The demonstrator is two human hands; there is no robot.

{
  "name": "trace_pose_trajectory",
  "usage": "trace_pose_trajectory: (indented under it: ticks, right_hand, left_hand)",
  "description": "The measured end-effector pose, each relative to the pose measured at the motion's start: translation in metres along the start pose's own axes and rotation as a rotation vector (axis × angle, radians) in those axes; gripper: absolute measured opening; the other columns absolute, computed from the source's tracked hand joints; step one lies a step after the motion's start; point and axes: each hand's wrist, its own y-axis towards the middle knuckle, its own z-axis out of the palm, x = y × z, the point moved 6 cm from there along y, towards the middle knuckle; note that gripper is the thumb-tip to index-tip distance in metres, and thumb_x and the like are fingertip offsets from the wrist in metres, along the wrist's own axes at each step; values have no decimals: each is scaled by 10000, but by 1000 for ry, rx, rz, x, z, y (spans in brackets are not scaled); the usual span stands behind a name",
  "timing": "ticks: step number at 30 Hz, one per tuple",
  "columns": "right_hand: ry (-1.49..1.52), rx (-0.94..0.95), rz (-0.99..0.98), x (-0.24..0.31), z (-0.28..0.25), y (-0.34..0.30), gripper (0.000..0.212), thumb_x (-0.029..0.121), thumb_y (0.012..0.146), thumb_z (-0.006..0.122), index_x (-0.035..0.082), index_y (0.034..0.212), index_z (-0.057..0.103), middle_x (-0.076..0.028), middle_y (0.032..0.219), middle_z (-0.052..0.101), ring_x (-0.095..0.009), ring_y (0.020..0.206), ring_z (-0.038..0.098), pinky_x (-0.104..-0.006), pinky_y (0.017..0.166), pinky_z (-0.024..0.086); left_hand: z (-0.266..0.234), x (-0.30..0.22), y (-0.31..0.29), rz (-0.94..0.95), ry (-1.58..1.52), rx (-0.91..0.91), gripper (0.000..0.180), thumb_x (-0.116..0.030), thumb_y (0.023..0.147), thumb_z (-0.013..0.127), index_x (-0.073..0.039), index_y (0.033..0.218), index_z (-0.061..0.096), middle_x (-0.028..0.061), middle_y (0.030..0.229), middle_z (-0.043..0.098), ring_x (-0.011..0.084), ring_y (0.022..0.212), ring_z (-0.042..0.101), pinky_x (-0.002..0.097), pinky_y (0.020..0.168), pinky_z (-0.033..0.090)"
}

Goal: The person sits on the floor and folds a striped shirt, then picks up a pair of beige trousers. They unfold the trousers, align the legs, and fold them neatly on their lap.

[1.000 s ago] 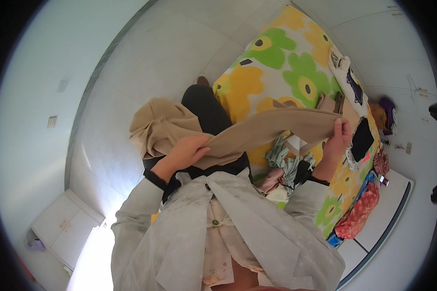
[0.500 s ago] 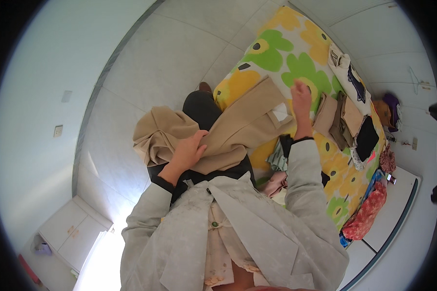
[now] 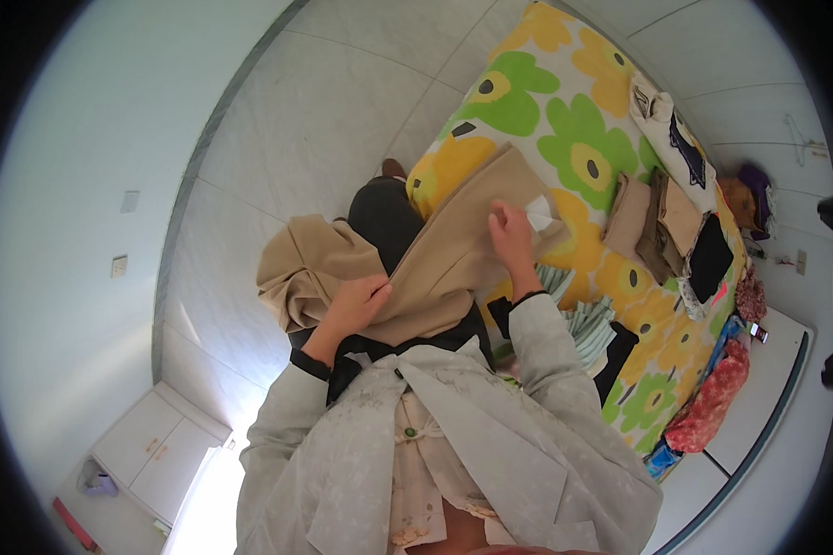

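Standing on pale floor tiles [image 3: 342, 102], the person's left hand [image 3: 354, 305] and right hand [image 3: 512, 236] pinch a beige cloth garment [image 3: 444, 259] over the flower-patterned bed cover [image 3: 565, 111]; folded clothes [image 3: 662, 222] lie at three o'clock, details indistinct.

Tan garment [image 3: 453, 250] stretched flat toward flowered bed, pale inner label showing at far end, rest bunched in loose folds at near left.
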Motion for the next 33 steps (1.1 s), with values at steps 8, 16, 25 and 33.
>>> trace_pose_trajectory:
  ticks: [8, 16, 25, 33]
  right_hand:
    - [-618, -5, -145, -10, 22, 68, 525, 339, 892, 553, 128, 1361, 445, -72, 1419, 421, -325, 1325, 336, -501, 1108, 221]
    - [-576, -110, -48, -28, 17, 58, 515, 368, 886, 550, 152, 1345, 465, -37, 1407, 433, -322, 1326, 325, -510, 1110, 210]
    - [-339, -343, -14, -27, -14, 107, 318, 263, 795, 663, 130, 1082, 626, -110, 1093, 592, -337, 1063, 511, -468, 886, 425]
    - [-397, -254, 127, -39, -16, 112, 268, 238, 750, 694, 136, 994, 653, -86, 1030, 623, -325, 1014, 555, -443, 851, 451]
  left_hand:
    - [2, 7, 0, -32, -24, -19, 214, -182, 908, 508, 18, 831, 510, 224, 792, 553, 408, 754, 550, 416, 640, 424]
    - [3, 20, 5, -45, -149, -25, 241, -197, 916, 508, 24, 821, 496, 212, 763, 526, 359, 692, 521, 395, 639, 419]
    - [2, 23, 12, -97, -104, -88, 287, -234, 928, 491, 22, 808, 533, 210, 753, 555, 364, 695, 544, 402, 636, 428]
    - [4, 26, 15, -124, -36, -35, 266, -223, 910, 503, 18, 805, 543, 212, 768, 563, 382, 705, 544, 413, 635, 427]
